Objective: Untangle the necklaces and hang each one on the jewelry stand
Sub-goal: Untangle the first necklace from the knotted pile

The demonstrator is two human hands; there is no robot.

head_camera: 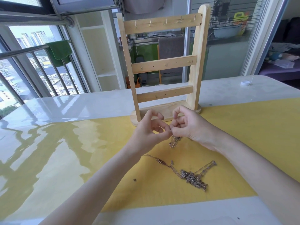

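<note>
While a short bunch of chain [174,141] is pinched between the fingertips of the left hand [148,132] and right hand [189,127] before the empty wooden jewelry stand [164,64], the knotted necklaces [190,175] lying nearer on the yellow mat [235,135] could be drawn tighter if a still-linked strand is pulled.

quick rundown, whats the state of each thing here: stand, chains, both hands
jewelry stand: upright on the table, hooks bare
lifted chain: pinched by both hands, bunched end dangling
tangled chains: knotted heap lying on the yellow mat
left hand: pinching the lifted chain
right hand: pinching the lifted chain
</note>
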